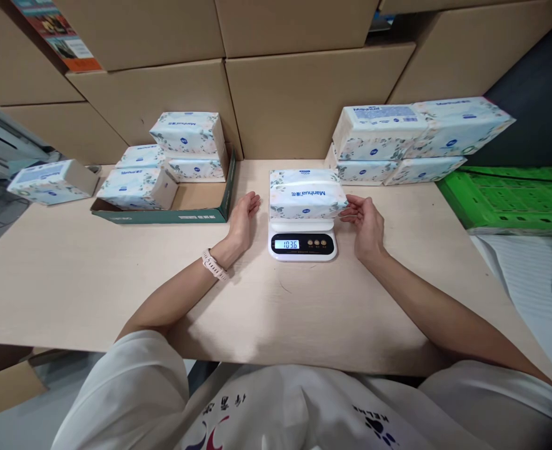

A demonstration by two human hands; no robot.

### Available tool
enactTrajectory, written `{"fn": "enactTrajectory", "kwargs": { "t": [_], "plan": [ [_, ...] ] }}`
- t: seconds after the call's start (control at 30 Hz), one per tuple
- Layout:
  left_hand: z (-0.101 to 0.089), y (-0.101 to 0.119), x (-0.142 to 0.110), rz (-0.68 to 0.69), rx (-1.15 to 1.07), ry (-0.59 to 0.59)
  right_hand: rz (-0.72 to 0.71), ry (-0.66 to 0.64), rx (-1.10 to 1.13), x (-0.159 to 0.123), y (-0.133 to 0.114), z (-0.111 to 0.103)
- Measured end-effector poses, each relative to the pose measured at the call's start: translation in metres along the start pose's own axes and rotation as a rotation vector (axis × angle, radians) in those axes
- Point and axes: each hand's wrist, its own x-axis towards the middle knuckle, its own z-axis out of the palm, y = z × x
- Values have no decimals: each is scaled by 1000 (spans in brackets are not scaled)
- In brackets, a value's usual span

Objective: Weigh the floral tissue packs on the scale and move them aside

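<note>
A pack of tissues [304, 197] with a floral print lies on a white digital kitchen scale [302, 255], whose display reads 103.6. My left hand [244, 220] rests on its edge on the table, left of the scale and apart from the pack; its fingers are extended and hold nothing. At the pack's right end is my right hand [367, 226], fingers stretched toward the corner. Whether the fingertips touch the pack I cannot tell. The hand is not wrapped round it.
A green-sided cardboard tray [182, 216] at the left holds several tissue packs. Another tissue pack [53, 182] lies at the far left. Stacked tissue packs [379, 134] stand at the back right, beside a green plastic crate [514, 197]. Cardboard boxes [304, 106] wall the back.
</note>
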Motion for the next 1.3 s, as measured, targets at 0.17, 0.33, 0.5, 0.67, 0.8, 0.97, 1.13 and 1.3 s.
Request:
{"fn": "enactTrajectory", "kwargs": {
  "t": [0.17,0.33,0.5,0.67,0.8,0.97,1.13,1.3],
  "plan": [
    [-2,-2,3,8,15,-11,6,15,1,0,0,0],
    [-2,-2,2,10,25,-6,-23,7,-30,-1,0,-1],
    [1,0,0,2,20,3,-14,24,-15,-1,0,-1],
    [1,0,-1,8,23,5,-26,32,-5,-1,1,-1],
    [0,-1,1,6,33,0,-30,25,-12,-1,2,-1],
    [1,2,-1,-2,55,6,-71,4,-49,-7,-2,-1],
    [1,18,-23,148,214,-38,-181,-213,-236,-19,-10,-7],
    [8,36,-55,247,298,-261,-163,-313,-314,-29,-13,-9]
  ]
}}
